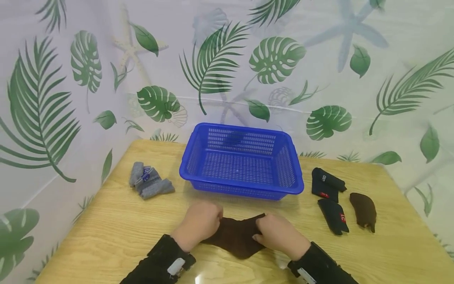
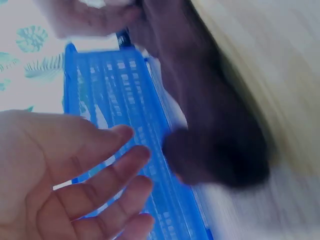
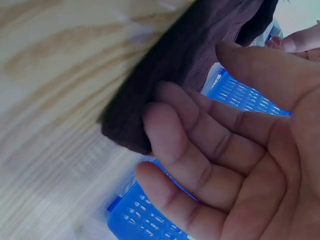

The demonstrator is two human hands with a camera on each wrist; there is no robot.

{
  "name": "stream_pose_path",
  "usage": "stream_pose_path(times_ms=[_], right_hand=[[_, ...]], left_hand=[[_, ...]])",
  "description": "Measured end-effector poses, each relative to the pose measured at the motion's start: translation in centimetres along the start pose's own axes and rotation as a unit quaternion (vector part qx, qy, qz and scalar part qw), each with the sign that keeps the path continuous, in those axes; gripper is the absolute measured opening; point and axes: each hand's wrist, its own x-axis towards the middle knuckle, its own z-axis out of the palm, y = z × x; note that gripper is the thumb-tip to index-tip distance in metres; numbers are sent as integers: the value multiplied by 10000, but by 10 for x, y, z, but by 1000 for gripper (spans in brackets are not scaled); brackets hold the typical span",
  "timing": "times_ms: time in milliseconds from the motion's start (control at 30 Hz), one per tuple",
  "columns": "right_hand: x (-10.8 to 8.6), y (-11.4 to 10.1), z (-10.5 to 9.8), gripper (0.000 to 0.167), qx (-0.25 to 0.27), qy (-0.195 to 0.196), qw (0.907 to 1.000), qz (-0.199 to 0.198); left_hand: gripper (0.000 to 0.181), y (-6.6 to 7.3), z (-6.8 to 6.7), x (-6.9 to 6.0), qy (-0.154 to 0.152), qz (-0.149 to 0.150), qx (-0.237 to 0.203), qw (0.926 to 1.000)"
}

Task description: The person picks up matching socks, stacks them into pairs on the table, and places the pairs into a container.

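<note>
A dark brown sock [image 1: 238,236] spreads over the near middle of the table, between the two hands. The left hand [image 1: 201,224] is at its left end; in the left wrist view that hand's fingers [image 2: 132,157] are loosely bent, with a gap to the sock. At the other end is the right hand [image 1: 281,236]. Its bent fingertips [image 3: 162,122] touch the sock [image 3: 130,110] in the right wrist view, while the thumb stands apart from the fingers. The sock is blurred in the left wrist view, and the backs of both hands hide its ends from above.
Behind the hands stands a blue plastic basket [image 1: 241,188]. Grey socks [image 1: 152,183] lie at the left of the wooden table [image 1: 117,228]. To the right are black socks [image 1: 333,217] with red labels and another brown sock [image 1: 363,209]. A leaf-print sheet [image 1: 227,114] hangs around the back.
</note>
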Motion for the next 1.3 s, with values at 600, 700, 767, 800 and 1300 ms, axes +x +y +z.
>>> stream_pose_path(times_ms=[600,700,767,800,1300], right_hand=[[-8,9,1,38,661,-162,9966,474],[-11,13,0,38,699,-154,9954,629],[-11,14,0,38,731,-139,9951,649],[-11,14,-1,38,751,-151,9949,661],[-3,-23,-2,53,560,-609,9958,-386]], left_hand=[[23,-12,10,0,-692,-456,593,9948],[22,-30,9,1,-465,-777,417,9950],[25,-39,7,1,-504,-1010,253,9933],[27,-42,5,1,-540,-1077,181,9925],[80,32,10,-6,-2758,83,615,9592]])
